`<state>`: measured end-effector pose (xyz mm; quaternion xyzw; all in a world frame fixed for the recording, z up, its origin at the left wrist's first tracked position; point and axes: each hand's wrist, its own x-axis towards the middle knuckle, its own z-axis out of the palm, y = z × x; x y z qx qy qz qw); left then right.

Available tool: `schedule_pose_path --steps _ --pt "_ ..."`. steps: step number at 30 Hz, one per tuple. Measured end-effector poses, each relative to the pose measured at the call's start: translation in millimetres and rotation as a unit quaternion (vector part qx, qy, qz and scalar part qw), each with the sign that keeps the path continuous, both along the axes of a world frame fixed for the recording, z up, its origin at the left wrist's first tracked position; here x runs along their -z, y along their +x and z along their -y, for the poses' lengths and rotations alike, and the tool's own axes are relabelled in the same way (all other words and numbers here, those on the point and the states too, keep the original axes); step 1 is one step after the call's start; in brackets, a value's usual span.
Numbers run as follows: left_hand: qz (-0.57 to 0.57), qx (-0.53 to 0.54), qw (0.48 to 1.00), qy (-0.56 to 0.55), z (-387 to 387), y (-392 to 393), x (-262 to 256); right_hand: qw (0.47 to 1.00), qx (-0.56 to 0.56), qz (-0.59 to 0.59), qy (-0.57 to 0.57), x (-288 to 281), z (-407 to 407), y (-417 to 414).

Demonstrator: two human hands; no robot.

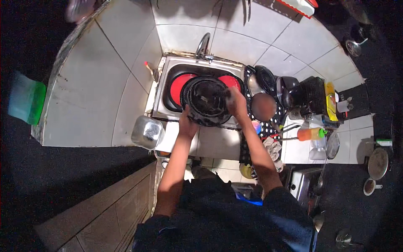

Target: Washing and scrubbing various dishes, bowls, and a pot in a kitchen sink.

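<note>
Both hands hold a round black pan or bowl over the stainless steel sink. On its near left rim is my left hand, thumb up along the side. My right hand grips the right rim and looks slightly blurred. Wet streaks or reflections show inside the black vessel; whether it is one piece or several nested ones, I cannot tell. Behind it in the basin lie a red round plate or lid at left and another red one at right. A curved metal faucet stands at the back.
A square metal container sits at the counter's left front. To the right, a black polka-dot mat bears a brown round item and dark cookware. Farther right are red-handled tongs and an orange squeeze bottle.
</note>
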<state>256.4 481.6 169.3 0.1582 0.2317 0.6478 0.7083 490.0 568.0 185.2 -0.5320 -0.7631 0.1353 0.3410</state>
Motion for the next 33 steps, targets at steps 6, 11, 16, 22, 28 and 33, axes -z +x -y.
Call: schedule_pose_path --steps 6,11,16,22,28,33 --pt "0.003 0.016 1.0 0.02 -1.2 10.9 8.9 0.989 -0.081 0.106 0.058 -20.0 -1.5 -57.7" --pt "0.01 0.021 1.0 -0.009 4.5 20.7 10.6 0.958 -0.162 0.219 0.086 -5.9 3.2 -63.0" --pt "0.009 0.024 0.999 -0.035 14.5 27.9 18.6 0.946 -0.222 0.233 0.045 -11.0 -5.1 -80.1" --pt "0.099 0.033 0.993 -0.053 10.3 22.4 7.0 0.969 -0.092 0.148 0.176 -6.9 -53.0 -22.6" --pt "0.147 0.014 0.988 -0.038 7.3 16.9 18.0 0.965 -0.261 -0.006 0.011 -44.9 34.7 -63.2" --pt "0.079 0.005 0.995 -0.063 21.9 30.2 6.1 0.959 -0.211 0.137 0.126 -9.5 5.8 -110.3"
